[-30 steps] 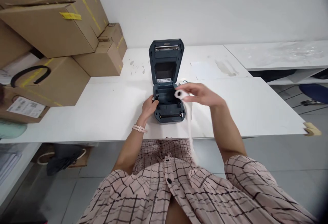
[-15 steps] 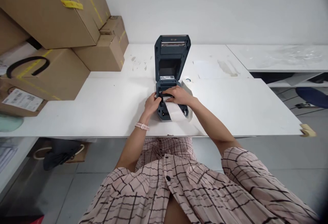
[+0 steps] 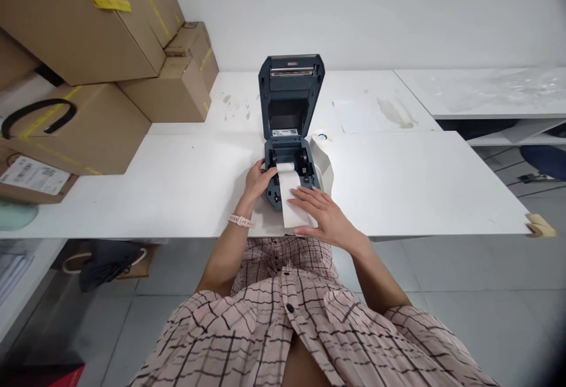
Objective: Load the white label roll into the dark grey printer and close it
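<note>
A dark label printer [image 3: 292, 98] stands on the white table with its lid raised. A white paper strip [image 3: 289, 201] runs from inside the printer over its front edge toward the table's edge. My left hand [image 3: 259, 179] grips the printer's left side, its thumb over the rim beside the paper. Spread out, the fingers of my right hand [image 3: 322, 215] lie on the right side of the strip at the printer's front.
Stacked cardboard boxes [image 3: 84, 27] fill the table's left end. Behind the printer's right side is a white object [image 3: 325, 166]. A thin sheet [image 3: 351, 117] lies farther back. Clear plastic [image 3: 499, 89] covers part of the right table [image 3: 446, 101].
My right hand has come out of the printer toward me and its fingers have spread over the paper. The strip now hangs straighter over the front. My left hand stays at the printer's side.
</note>
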Available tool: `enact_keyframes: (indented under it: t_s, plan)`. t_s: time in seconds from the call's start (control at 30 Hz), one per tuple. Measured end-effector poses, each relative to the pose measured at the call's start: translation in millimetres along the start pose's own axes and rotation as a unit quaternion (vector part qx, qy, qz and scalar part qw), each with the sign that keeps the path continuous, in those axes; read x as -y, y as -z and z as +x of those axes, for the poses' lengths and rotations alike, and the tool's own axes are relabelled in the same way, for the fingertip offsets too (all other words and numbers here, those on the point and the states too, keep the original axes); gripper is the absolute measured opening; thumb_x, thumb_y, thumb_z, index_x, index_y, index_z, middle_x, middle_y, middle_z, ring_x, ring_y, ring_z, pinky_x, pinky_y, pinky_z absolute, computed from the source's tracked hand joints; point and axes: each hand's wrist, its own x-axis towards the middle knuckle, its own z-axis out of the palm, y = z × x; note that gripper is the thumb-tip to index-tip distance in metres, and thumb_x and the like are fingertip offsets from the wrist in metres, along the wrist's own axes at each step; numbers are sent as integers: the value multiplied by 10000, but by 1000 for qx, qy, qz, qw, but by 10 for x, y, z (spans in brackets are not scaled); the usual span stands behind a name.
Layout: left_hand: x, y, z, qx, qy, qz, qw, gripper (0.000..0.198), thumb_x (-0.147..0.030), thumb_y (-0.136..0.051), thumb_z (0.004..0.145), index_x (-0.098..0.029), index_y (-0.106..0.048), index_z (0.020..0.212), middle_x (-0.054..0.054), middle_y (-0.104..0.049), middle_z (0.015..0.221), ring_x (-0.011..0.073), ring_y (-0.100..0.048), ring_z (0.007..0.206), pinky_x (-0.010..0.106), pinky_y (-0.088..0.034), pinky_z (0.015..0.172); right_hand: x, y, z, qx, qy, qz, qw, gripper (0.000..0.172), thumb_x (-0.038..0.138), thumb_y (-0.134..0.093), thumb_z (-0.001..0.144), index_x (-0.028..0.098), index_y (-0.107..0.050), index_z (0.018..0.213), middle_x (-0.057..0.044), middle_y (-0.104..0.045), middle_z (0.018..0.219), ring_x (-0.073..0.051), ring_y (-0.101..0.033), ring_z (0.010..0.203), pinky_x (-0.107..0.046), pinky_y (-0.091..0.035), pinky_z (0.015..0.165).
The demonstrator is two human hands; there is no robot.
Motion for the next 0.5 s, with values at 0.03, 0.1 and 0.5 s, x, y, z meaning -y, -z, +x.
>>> enact_keyframes:
  t_s: [0.03,0.1,0.5]
  plan:
    - [3,-2,2,-1,3,-4,1000,583,-416,-659,856,-172,-633,1385,119,-784,1138,247,-732,954,325,-557,806,0,-33,-19,4,3,-10,1000,773,621,-712,904,299,-472,1565,-112,-447,1668,-349,-403,1560,-664,-338,1264]
    - [0,-3,0,3,8,-18,1000,604,-439,-674,857,-176,-619,1397,124,-778,1160,247,-733,961,327,-564,802,-20,-85,-35,5,9,-22,1000,844,565,-772,879,302,-413,1596,-115,-433,1677,-342,-388,1569,-657,-325,1274]
    - [-63,5,-56,24,27,-46,998,660,-477,-684,875,-190,-557,1455,147,-745,1263,263,-738,1028,344,-589,814,-58,-152,-49,-13,-4,-3,1000,735,325,-710,937,338,-386,1596,-101,-485,1641,-340,-417,1551,-683,-321,1258]
